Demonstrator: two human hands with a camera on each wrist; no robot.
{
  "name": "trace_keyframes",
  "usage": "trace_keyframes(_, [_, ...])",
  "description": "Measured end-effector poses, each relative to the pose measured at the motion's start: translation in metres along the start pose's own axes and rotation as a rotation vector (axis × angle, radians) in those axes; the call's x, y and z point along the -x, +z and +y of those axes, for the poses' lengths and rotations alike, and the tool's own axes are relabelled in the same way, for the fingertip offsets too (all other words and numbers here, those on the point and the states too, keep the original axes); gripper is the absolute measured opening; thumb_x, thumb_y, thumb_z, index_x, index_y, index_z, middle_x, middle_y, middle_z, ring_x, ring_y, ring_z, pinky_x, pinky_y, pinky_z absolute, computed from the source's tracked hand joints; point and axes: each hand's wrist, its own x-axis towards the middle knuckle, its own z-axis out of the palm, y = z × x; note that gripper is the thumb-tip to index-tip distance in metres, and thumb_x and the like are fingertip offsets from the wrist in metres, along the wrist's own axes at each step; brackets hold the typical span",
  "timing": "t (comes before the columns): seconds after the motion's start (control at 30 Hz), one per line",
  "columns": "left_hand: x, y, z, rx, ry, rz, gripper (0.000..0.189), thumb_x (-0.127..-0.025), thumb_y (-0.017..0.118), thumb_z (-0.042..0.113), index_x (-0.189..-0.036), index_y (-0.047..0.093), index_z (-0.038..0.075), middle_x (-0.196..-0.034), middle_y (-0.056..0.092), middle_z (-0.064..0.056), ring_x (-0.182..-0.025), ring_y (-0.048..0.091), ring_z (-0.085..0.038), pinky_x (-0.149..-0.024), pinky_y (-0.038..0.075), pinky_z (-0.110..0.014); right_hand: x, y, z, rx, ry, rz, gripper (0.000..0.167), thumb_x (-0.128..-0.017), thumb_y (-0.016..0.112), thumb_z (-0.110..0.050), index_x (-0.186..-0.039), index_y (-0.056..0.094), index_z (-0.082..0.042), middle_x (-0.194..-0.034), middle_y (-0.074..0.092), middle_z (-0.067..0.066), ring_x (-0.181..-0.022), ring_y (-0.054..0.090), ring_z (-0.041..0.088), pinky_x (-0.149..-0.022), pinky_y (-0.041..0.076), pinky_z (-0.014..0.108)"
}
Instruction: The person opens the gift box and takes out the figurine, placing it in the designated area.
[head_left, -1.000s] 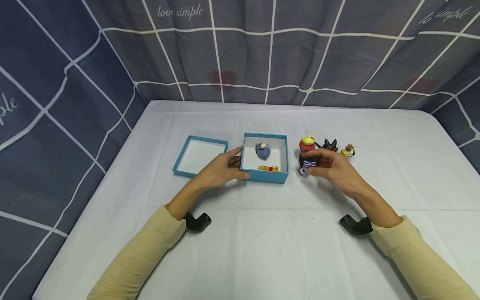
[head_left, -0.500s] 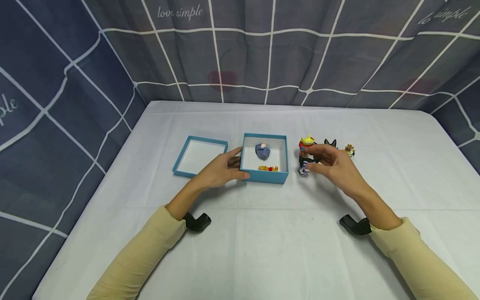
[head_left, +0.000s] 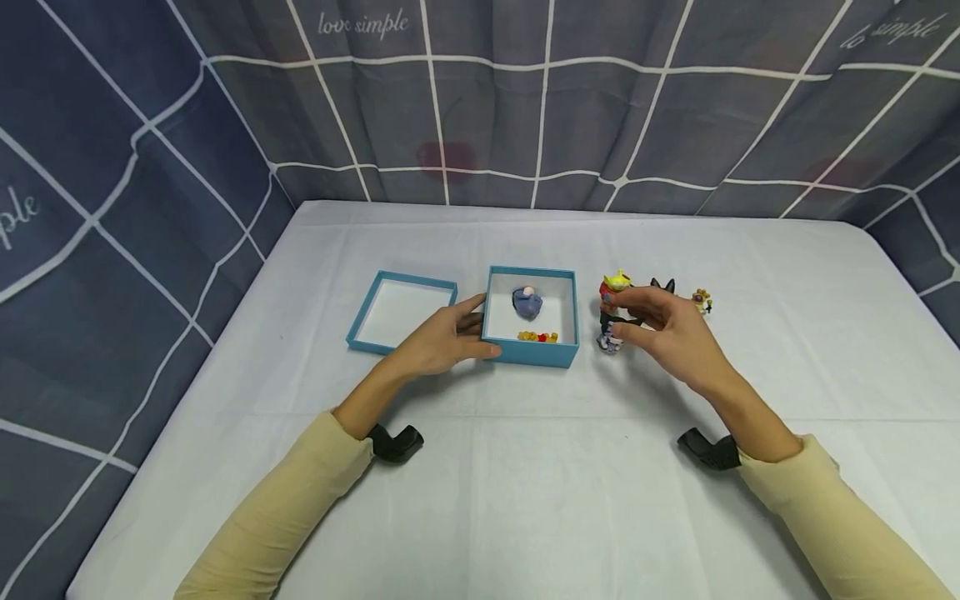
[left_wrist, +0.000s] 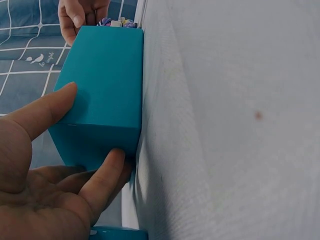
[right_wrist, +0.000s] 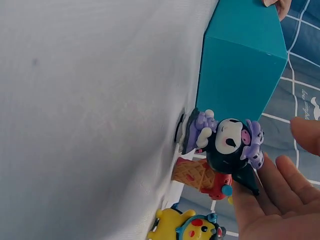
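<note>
A teal box [head_left: 536, 356] stands uncovered on the white table. My left hand [head_left: 438, 337] rests at its left end, with the thumb [left_wrist: 65, 100] on the front wall and the fingers on the left side. Inside lie a blue-grey figurine [head_left: 527, 305] and a small yellow-and-red figurine [head_left: 537, 337]. To the right of the box is a black-and-white cartoon figurine with a purple bow [right_wrist: 230, 145]. My right hand [head_left: 667, 329] is around its head. In the right wrist view, the fingers lie behind its ear and the thumb [right_wrist: 306, 134] is apart from it.
A teal lid [head_left: 401, 307] lies inside up, left of the box. Close behind the right hand stand a red-and-yellow figurine on a cone [right_wrist: 197, 175], a dark-eared figurine [head_left: 663, 285] and a small yellow-brown figurine [head_left: 702, 301]. A grid-patterned curtain [head_left: 495, 108] borders the table.
The right hand's fingers have shifted slightly at the black-and-white figurine, whose purple bow is now hidden in the head view. The left hand and the box have stayed in place.
</note>
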Motion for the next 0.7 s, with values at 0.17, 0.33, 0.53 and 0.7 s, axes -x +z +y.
trace_keyframes(0.17, [0.000,0.000,0.000,-0.009,-0.008,0.004,0.092,-0.087,0.078,0.020,-0.157,0.020,0.005,-0.151,0.038,-0.019,-0.135,0.044,-0.027,-0.107,0.039,-0.037,0.000,0.000,0.004,0.012,-0.009,-0.011,0.029,-0.090,0.071,-0.005,-0.119,0.066,-0.001,-0.122,0.064,0.011,-0.105,0.063,0.018,-0.082,0.047,0.016])
trace_keyframes(0.33, [0.000,0.000,0.001,-0.029,-0.011,0.007,0.091,-0.088,0.077,0.021,-0.157,0.020,0.005,-0.151,0.039,-0.019,-0.137,0.042,-0.027,-0.107,0.038,-0.038,-0.001,0.000,0.010,0.016,-0.014,-0.023,0.029,-0.090,0.067,0.002,-0.119,0.064,0.002,-0.122,0.064,0.013,-0.105,0.062,0.015,-0.081,0.048,0.015])
trace_keyframes(0.53, [0.000,0.001,0.001,-0.028,0.000,0.004,0.091,-0.088,0.077,0.020,-0.157,0.020,0.004,-0.151,0.039,-0.019,-0.137,0.042,-0.027,-0.107,0.038,-0.038,-0.002,0.000,0.012,0.015,-0.012,-0.024,0.030,-0.089,0.066,0.006,-0.119,0.063,0.003,-0.122,0.064,0.014,-0.106,0.062,0.012,-0.080,0.047,0.015])
trace_keyframes(0.7, [0.000,0.001,0.001,-0.021,-0.001,0.005,0.091,-0.088,0.077,0.019,-0.157,0.020,0.004,-0.151,0.039,-0.019,-0.136,0.043,-0.027,-0.107,0.039,-0.038,-0.001,0.000,0.011,-0.011,-0.029,-0.014,0.028,-0.091,0.068,0.000,-0.118,0.065,0.001,-0.122,0.064,0.013,-0.110,0.062,0.016,-0.086,0.047,0.016])
